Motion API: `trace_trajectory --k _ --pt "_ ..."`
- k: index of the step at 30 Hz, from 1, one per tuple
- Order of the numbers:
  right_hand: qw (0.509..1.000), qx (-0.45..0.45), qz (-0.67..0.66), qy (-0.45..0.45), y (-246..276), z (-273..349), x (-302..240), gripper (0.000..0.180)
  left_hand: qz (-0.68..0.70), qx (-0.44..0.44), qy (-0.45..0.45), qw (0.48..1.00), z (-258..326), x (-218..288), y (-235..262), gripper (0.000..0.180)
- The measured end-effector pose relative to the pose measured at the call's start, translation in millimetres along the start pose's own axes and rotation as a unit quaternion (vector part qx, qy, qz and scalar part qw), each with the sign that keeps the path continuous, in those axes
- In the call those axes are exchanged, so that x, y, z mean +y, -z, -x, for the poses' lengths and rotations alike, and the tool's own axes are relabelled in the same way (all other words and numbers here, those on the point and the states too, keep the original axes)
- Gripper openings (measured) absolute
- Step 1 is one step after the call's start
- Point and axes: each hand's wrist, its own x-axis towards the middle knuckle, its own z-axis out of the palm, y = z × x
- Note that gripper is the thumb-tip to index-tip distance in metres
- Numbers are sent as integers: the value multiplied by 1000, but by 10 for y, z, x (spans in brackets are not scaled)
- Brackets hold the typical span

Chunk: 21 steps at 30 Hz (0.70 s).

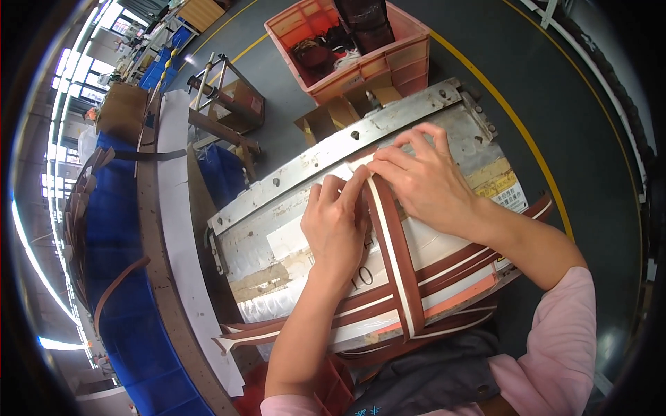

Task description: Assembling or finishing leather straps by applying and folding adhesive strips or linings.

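Observation:
A brown strip with a white band down its middle (393,253) runs away from me over the worn metal machine top (277,239). Its far end is pinched between the fingertips of my left hand (334,223) and my right hand (433,186), close to the machine's long metal bar (326,154). Both hands are closed, with their fingertips nearly meeting, and they partly hide that end. Under this strip, more brown-and-white strips (361,306) lie crosswise along the machine's near side.
A red plastic crate (361,73) with dark items stands on the floor beyond the machine, with an open cardboard box (329,118) before it. To the left are a long narrow white-topped table (182,243), blue bins (128,277) and hanging brown strips (80,201).

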Motion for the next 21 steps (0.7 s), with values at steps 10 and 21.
trace_trajectory --k 10,21 --pt "809 19 -524 -265 120 -107 58 28 84 118 -118 982 11 147 245 53" --pt "887 10 -443 -128 899 -161 -440 24 483 22 109 869 164 426 1061 22"
